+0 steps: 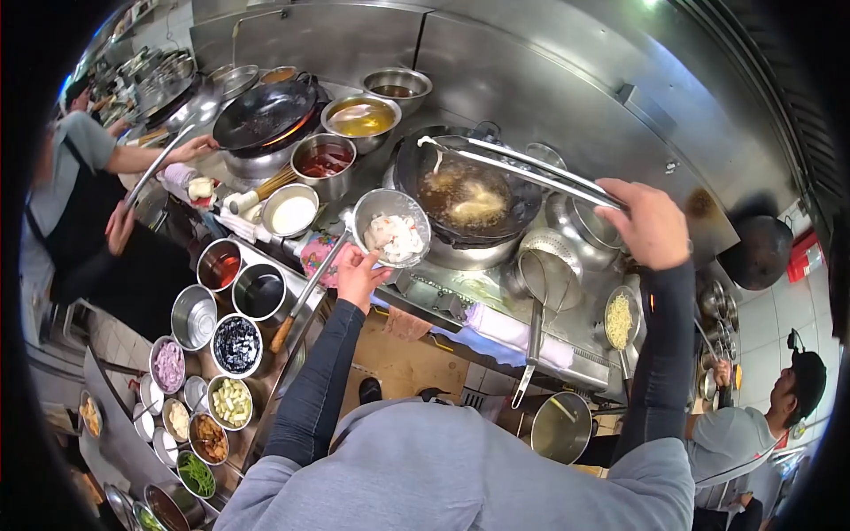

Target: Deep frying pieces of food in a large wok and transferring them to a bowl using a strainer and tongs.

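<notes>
My left hand [358, 279] grips the rim of a small bowl [415, 212] and tilts it towards the wok. Pale pieces [395, 235] in a wet white coating, with some red bits, lie inside. Metal tongs [551, 176] are in my right hand [644, 222], reaching across a black wok [531, 212] of bubbling oil. White batter [426, 141] clings to their tips, and a strand hangs down towards the oil. One pale golden, coated piece [479, 204] floats in the foam near the wok's middle. Whether the tips pinch a piece is too small to tell.
Left of the wok stand bowls of yellow oil [362, 119], red sauce [324, 159] and white liquid [292, 214]. A perforated ladle [551, 259] and a strainer of noodles [619, 322] sit to the right. Co-workers stand left [73, 172] and right [737, 431]. A ladle handle [305, 299] crosses beside my left arm.
</notes>
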Motion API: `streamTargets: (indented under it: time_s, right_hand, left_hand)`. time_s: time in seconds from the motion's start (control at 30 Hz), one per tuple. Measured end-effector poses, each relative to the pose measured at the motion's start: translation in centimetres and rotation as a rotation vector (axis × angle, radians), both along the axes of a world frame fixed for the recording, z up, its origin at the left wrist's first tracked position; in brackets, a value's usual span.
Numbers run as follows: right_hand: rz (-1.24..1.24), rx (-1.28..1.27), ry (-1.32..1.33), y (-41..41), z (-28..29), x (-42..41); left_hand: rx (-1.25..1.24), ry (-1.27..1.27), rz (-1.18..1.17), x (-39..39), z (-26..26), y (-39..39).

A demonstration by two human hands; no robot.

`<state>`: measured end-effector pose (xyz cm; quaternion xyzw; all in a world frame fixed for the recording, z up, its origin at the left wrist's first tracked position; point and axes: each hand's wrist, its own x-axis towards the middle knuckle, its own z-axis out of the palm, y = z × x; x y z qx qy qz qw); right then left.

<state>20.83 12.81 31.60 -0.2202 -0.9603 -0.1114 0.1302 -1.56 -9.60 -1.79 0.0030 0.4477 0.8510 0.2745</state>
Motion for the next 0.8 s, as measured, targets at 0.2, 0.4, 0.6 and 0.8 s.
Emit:
streamTargets:
  time_s: [0.2,0.4,0.6,0.8]
  right_hand:
    - [-0.069,-0.233,-0.138,7.1,-9.8,-5.9]
    - [-0.202,-0.211,-0.248,13.4,-16.2,-9.2]
    - [-0.163,-0.103,-0.062,4.6,-6.8,-6.8]
    - [0.229,0.131,-0.190,-2.3,-4.5,-4.4]
  left_hand:
    - [-0.021,0.019,-0.024,0.4,0.5,-0.3]
    - [-0.010,-0.018,0.000,0.6,1.1,-1.1]
    - [-0.042,0.031,0.037,-0.2,-0.1,-2.8]
    - [-0.101,0.121,0.029,-0.3,-0.8,-1.6]
